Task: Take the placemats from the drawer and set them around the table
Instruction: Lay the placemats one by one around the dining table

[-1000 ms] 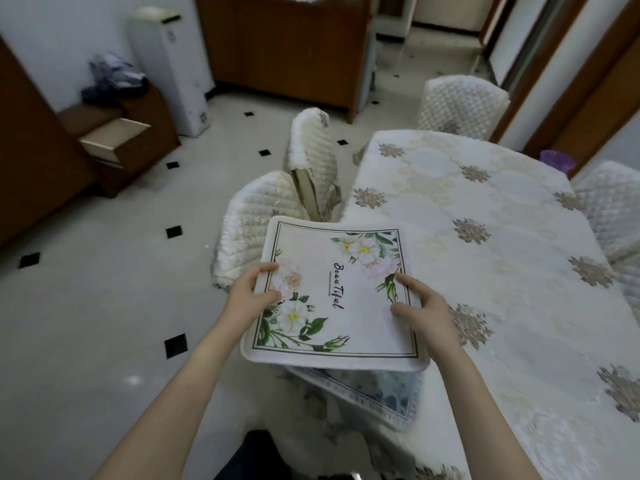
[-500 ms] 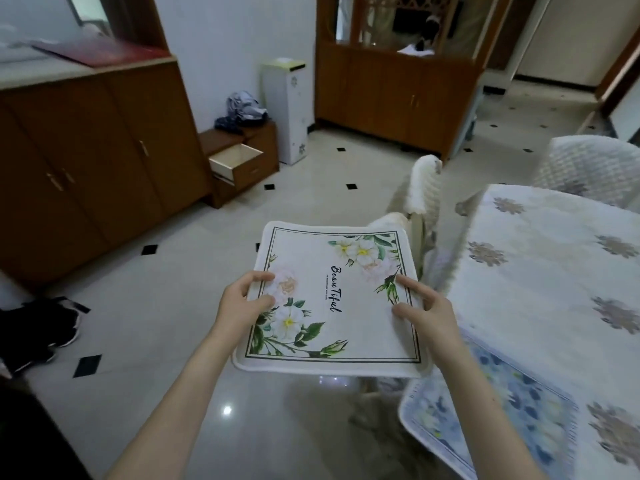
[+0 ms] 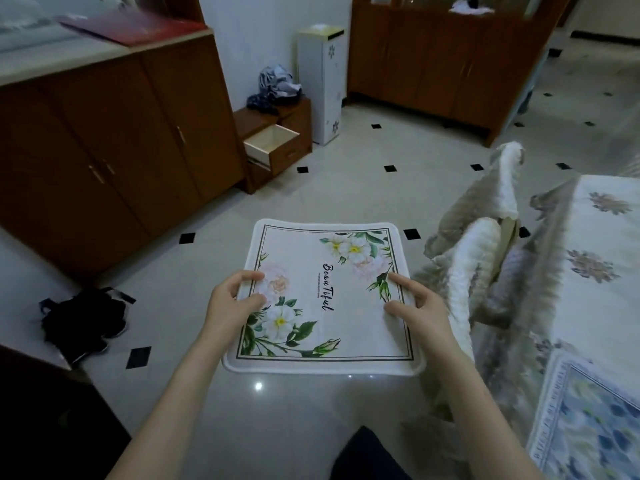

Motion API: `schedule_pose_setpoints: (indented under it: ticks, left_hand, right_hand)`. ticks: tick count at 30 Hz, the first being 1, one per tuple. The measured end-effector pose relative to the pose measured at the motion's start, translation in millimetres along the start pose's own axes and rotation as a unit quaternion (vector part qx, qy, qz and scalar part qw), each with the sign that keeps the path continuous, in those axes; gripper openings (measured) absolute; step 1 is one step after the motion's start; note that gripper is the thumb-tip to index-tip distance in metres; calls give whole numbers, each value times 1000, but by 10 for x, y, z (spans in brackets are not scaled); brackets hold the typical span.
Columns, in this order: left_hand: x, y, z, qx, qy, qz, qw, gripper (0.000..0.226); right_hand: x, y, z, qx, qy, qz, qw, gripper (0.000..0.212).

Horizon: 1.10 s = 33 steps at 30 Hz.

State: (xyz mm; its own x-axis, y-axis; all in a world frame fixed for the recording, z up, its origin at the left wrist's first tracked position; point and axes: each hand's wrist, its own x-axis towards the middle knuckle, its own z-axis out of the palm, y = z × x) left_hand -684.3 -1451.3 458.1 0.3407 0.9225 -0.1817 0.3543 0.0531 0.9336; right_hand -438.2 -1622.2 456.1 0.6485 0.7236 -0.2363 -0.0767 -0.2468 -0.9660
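Note:
I hold a white floral placemat flat in front of me, above the floor. My left hand grips its left edge, thumb on top. Its right edge is pinched by my right hand. A blue patterned placemat lies on the table's near corner at the lower right. The table with its pale flowered cloth stands to my right. At the back, a small wooden cabinet has its drawer pulled open.
Two chairs with quilted covers stand between me and the table. A long wooden sideboard runs along the left. Black shoes lie on the tiled floor at left. A white bin stands behind the drawer cabinet.
My view has swung left, away from the table and toward the sideboard and drawer. The floral placemat stays held in both hands; the table has slid to the right edge.

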Motion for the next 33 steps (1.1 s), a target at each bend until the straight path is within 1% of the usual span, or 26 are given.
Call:
schedule_pose_setpoints:
  ticks: [4,7,11,16,19,25,29,33]
  left_hand:
    - [547,-11,97,-9,-9,-17,1000,47]
    - [1067,104,209,-23,-21,-26,999,54]
    - [1853,399,350,-9,-25,-5,1000,53]
    - [2757,817,533,-7,-43,11,999,51]
    - [3203,941,697,-8,-56,4,998,50]
    - [4145,1051,1196,-12,-108,1,994,52]
    - [4977,1202,1576,-7,-154,23,988,52]
    - [5865,1548,2041,-10,-208,52,977,51]
  right_hand:
    - [489,-39,125,-5,11,17,1000,53]
    - [990,-94,206,-6,26,22,999,55]
    - [1760,-249,291,13,38,27,999,56]
    - [2589,-568,296,5,50,27,998,57]
    - [2969,-736,246,8,59,28,998,56]
    - [3744,-830,114,8,109,44,993,54]
    - [4360,-897,43,7,156,47,987,54]
    - [5051,-1078,-53,20,209,35,977,53]
